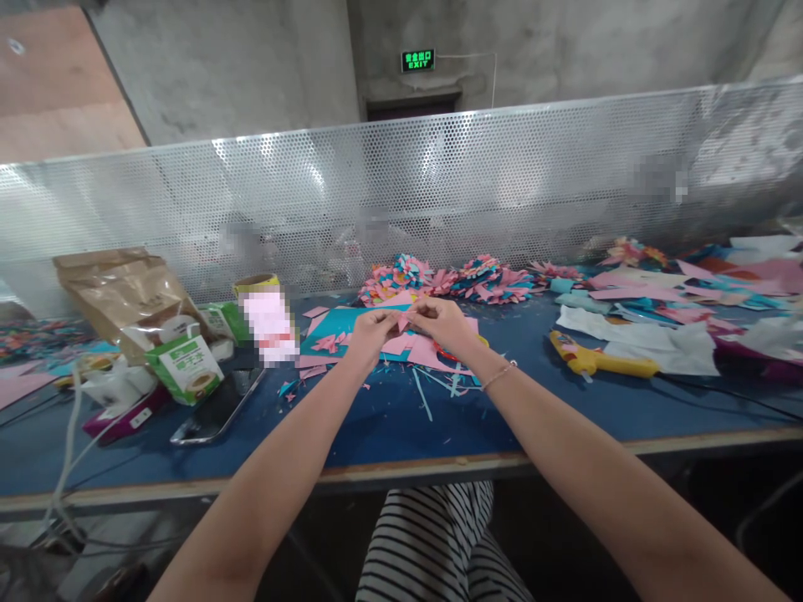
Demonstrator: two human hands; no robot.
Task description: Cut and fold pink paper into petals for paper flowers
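Close together over the middle of the table, my left hand (375, 333) and my right hand (440, 323) pinch a small piece of pink paper (403, 320) between their fingertips. Both hands are closed on it. Beneath them lie blue paper sheets (332, 323) and larger pink sheets (432, 356). Small pink cut pieces (331, 343) rest on the blue sheet to the left of my left hand. Thin light-blue paper strips (423, 395) are scattered in front of the sheets. Something with red and yellow handles, partly hidden, lies beside my right wrist.
A yellow hot glue gun (602, 361) with a cord lies right. Behind my hands are piles of pink and blue paper flowers (401, 276). On the left stand a brown paper bag (125, 293), a green-white box (186, 368) and a phone (219, 405). A perforated metal divider (282, 192) runs behind.
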